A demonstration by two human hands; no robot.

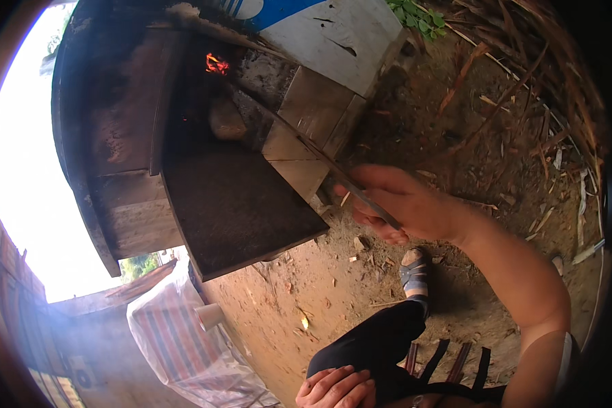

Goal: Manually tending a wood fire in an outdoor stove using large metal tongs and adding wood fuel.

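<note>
My right hand (413,206) grips the near end of a long, thin stick (311,145), dark and perhaps of wood. The stick slants up and left into the sooty hearth of a tiled stove (306,109). Small orange flames (217,64) glow near its far tip, which is lost in the dark. Below the flames a rounded, brownish lump (228,120) sits inside the hearth; I cannot tell what it is. A dark flat board (245,209) juts out from the stove. My left hand (336,387) rests on my knee in black trousers, with nothing visible in it.
A blue-and-white panel (331,41) leans at the stove's far side. Dry fronds and sticks (556,97) lie heaped at the right. A plastic-covered striped cloth (178,336) carries a cup (209,316). My sandalled foot (414,270) stands on littered earth beside a slatted seat (459,362).
</note>
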